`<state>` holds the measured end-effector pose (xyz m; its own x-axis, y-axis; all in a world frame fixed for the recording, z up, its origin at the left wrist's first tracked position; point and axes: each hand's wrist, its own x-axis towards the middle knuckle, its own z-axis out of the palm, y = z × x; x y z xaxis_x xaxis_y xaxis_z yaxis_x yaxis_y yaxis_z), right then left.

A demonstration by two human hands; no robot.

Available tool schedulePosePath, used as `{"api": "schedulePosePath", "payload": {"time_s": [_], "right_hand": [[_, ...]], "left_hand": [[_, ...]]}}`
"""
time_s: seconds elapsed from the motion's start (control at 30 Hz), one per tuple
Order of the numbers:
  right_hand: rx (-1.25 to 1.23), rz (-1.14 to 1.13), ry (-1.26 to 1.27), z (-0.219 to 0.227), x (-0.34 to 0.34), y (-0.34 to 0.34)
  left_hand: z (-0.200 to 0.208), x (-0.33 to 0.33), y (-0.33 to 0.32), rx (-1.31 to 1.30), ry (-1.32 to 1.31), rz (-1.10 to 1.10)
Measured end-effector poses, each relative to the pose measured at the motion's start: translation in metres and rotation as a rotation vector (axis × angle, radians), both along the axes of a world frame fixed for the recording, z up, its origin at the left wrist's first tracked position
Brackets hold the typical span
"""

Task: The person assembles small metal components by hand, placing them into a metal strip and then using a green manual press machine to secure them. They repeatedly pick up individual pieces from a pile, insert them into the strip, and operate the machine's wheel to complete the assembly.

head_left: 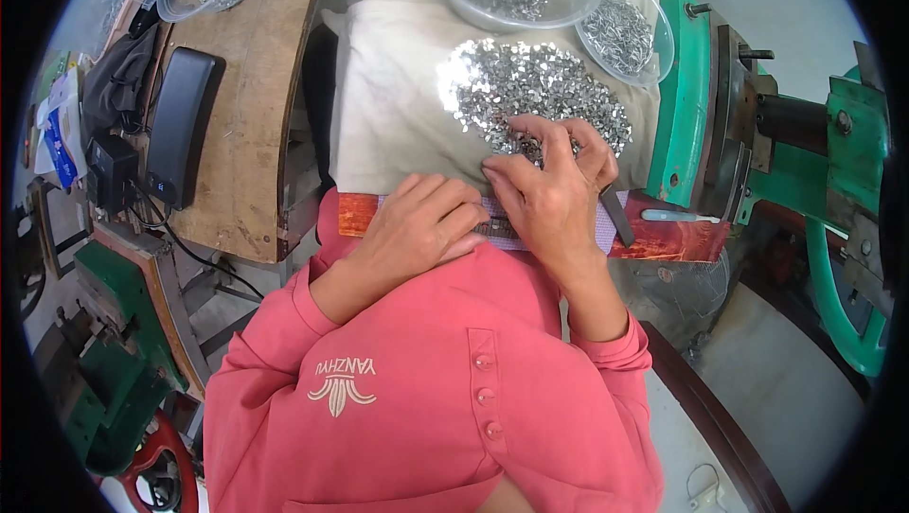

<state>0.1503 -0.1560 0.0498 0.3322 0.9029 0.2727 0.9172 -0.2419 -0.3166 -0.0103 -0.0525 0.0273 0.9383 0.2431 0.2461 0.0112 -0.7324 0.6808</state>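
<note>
A loose pile of small shiny metal pieces (559, 87) is spread on a pale cloth (388, 87) in front of me. My right hand (559, 182) is at the pile's near edge. Its thumb and forefinger come together there, while the other fingers arch over the pieces; anything in the pinch is too small to make out. My left hand (426, 220) lies closed, fingers curled, beside a narrow dark metal strip (494, 228) at the table's near edge. Its fingertips touch or nearly touch the strip, and what they hold, if anything, is hidden.
Behind the pile stand a clear tub of metal pieces (516, 11) and a smaller clear bowl of thin metal parts (620, 35). A dark flat tool (617, 218) and a pale blue stick (677, 216) lie right. Green machinery (686, 97) borders the right; a wooden table (241, 125) stands left.
</note>
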Motion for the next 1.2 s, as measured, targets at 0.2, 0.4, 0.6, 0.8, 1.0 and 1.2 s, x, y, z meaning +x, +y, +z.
{"api": "schedulePosePath", "payload": {"time_s": [0.2,0.4,0.6,0.8,1.0,1.2], "right_hand": [[0.064,-0.035,0.094,-0.001,0.003,-0.013],[0.036,-0.083,0.089,0.002,-0.014,-0.058],[0.032,-0.073,0.097,0.000,-0.013,-0.056],[0.054,-0.020,-0.047,-0.003,0.010,-0.019],[0.028,0.063,-0.041,-0.002,0.010,-0.005],[0.014,0.060,-0.015,-0.004,0.010,0.004]], "left_hand": [[0.001,0.004,0.000,0.007,-0.009,-0.017],[-0.001,-0.007,0.002,-0.062,-0.001,0.010],[-0.003,-0.008,0.001,-0.040,-0.025,0.017],[-0.005,-0.007,0.001,-0.075,-0.030,0.049],[-0.005,-0.013,0.002,-0.144,-0.041,0.081],[-0.002,-0.013,0.004,-0.089,-0.040,0.039]]}}
